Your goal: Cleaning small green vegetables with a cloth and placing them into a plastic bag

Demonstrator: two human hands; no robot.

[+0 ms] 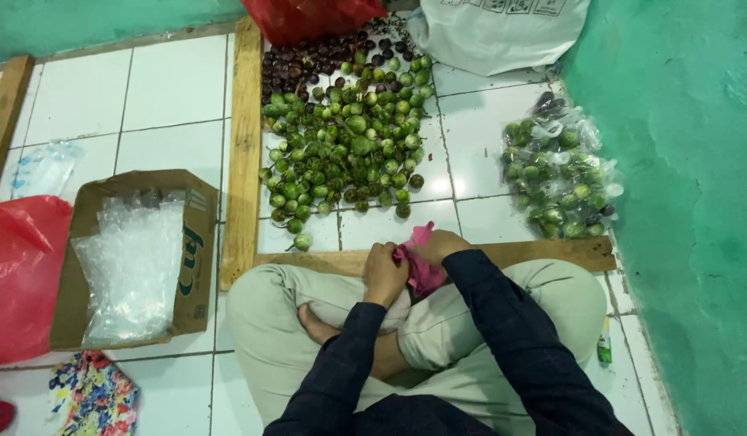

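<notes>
Both hands meet over the lap, just short of the pale wooden plank (511,254). Left hand (383,273) and right hand (440,245) are each closed on a crumpled pink plastic bag (419,266) held between them. Beyond the plank lies a heap of small round green fruits (345,149); to its right, filled clear plastic bags of green fruits (561,178).

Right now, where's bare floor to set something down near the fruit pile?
Free: tiles between the fruit pile and the bagged fruit, and left of the upright plank, above the box. Crowded: inside the frame by the pile, and at both hands holding a pink bag.
</notes>
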